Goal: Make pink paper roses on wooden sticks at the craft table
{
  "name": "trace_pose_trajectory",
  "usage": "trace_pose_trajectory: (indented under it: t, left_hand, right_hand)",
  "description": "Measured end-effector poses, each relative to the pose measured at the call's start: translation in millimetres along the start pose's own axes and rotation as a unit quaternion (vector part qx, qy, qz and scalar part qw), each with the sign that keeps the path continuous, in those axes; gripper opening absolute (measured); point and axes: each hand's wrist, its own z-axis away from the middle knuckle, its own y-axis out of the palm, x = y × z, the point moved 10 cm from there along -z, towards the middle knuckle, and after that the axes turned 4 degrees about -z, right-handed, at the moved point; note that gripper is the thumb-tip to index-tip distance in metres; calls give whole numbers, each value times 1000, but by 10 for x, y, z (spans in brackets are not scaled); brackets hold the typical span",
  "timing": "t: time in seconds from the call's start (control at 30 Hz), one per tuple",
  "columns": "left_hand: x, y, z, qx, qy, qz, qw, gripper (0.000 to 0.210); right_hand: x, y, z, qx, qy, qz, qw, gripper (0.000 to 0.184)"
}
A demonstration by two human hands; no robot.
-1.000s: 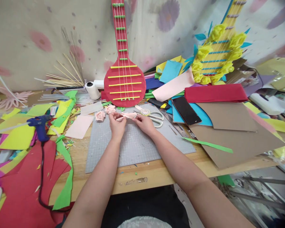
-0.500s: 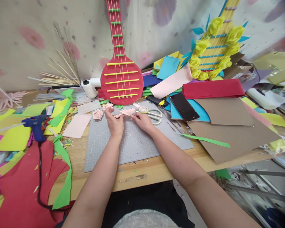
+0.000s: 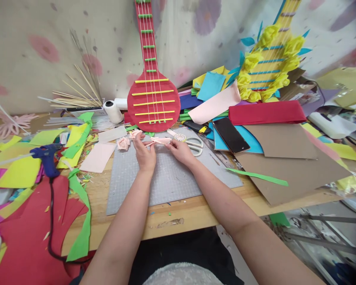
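Observation:
Above a grey cutting mat (image 3: 172, 178) I hold a small piece of pale pink crepe paper (image 3: 161, 140) between both hands. My left hand (image 3: 145, 155) pinches its left end, and my right hand (image 3: 180, 151) is closed on its right end with thumb and fingers together. A pink paper rose (image 3: 123, 144) lies left of my left hand, with another pink piece partly hidden behind the fingers. Scissors (image 3: 195, 146) rest just beyond my right hand, beside a round dial of pins (image 3: 180, 137). The red paper lute (image 3: 154, 101) stands upright behind.
A blue glue gun (image 3: 48, 158) with a dark cord stands at left among coloured paper scraps. Pink paper squares (image 3: 97, 157) lie beside the mat. At right are a phone (image 3: 231, 134), brown cardboard (image 3: 284, 178) and a red paper roll (image 3: 267, 113). A yellow flowered instrument (image 3: 268, 63) leans behind.
The pink paper between my hands has turned slightly and looks flatter, more sideways. My hands stay in nearly the same place, and the whole view has shifted a little.

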Motion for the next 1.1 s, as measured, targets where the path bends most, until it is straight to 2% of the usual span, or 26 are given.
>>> trace_pose_trajectory:
  t: [0.13, 0.3, 0.43, 0.7, 0.87, 1.1]
  left_hand:
    - [27, 12, 4, -2, 3, -5, 1000, 52]
    - [175, 50, 18, -4, -43, 5, 999, 41]
    - [206, 47, 18, -13, -58, -1, 998, 37]
    - [206, 141, 16, 15, -90, 126, 988, 37]
    - [249, 117, -2, 3, -99, 122, 988, 40]
    - [288, 135, -7, 34, -113, 130, 985, 37]
  right_hand:
    - [37, -19, 10, -8, 6, 33, 999, 29]
    - [16, 13, 18, -8, 12, 48, 999, 30]
    - [-39, 57, 17, -10, 18, 43, 999, 31]
    - [-83, 68, 19, -28, 27, 11, 999, 30]
    - [-47, 93, 33, -21, 9, -18, 1000, 29]
    - [-32, 96, 24, -6, 1, -64, 998, 25]
